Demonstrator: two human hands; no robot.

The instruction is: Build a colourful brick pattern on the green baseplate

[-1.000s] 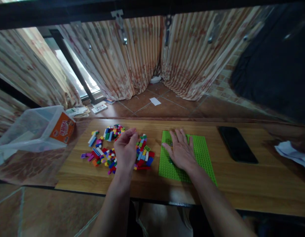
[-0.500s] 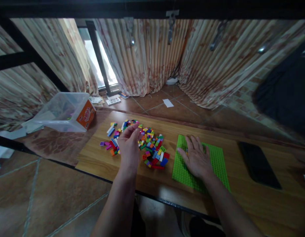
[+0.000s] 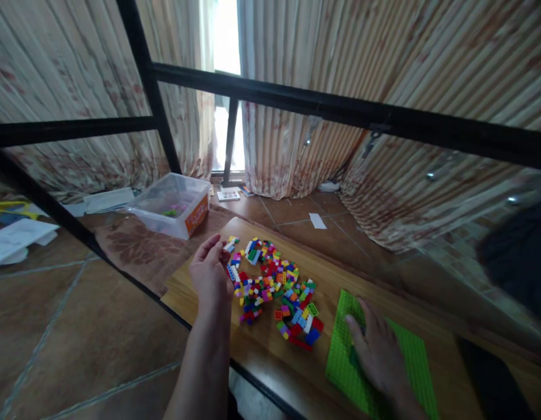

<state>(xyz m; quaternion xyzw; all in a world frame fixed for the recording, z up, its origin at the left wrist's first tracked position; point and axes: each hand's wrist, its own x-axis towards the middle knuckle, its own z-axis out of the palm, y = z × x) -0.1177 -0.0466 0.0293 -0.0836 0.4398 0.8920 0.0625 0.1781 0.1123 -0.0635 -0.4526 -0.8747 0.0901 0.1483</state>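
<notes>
A pile of small coloured bricks (image 3: 274,289) lies spread on the wooden table (image 3: 270,350). My left hand (image 3: 210,272) hovers at the pile's left edge with its fingers curled and pinched together; what it holds, if anything, I cannot make out. To the right lies a green baseplate (image 3: 410,361). My right hand (image 3: 378,356) rests flat on the baseplate with fingers stretched out.
A clear plastic box (image 3: 172,204) with an orange label stands on the floor beyond the table's left end. A dark phone (image 3: 493,379) lies at the table's right. Black metal bars (image 3: 297,102) cross in front of the curtains. Papers (image 3: 17,236) lie on the tiled floor at left.
The view has swung up and to the left, so table and hands sit lower right. My left hand has shifted to the pile's left edge. My right hand stays on the baseplate.
</notes>
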